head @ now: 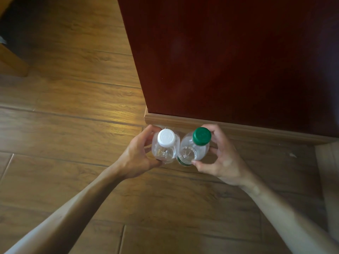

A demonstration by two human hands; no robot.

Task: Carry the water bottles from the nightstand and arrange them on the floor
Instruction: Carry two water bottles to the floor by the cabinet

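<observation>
Two clear water bottles stand upright side by side, touching, on the wooden floor (pixel 77 125) just in front of a skirting board. The left one is a white-capped bottle (pixel 166 146); my left hand (pixel 136 158) grips its body with thumb and fingers curled round it. The right one is a green-capped bottle (pixel 195 147) with a green band low on its body; my right hand (pixel 222 158) holds it, thumb at the front, fingers behind the neck. I see both from above, so their bases are hidden.
A dark red-brown panel (pixel 238 61) rises behind the bottles, with a light wooden skirting board (pixel 183 121) at its foot. A light wooden furniture piece (pixel 11 61) stands at far left. A pale surface (pixel 328 180) runs along the right edge.
</observation>
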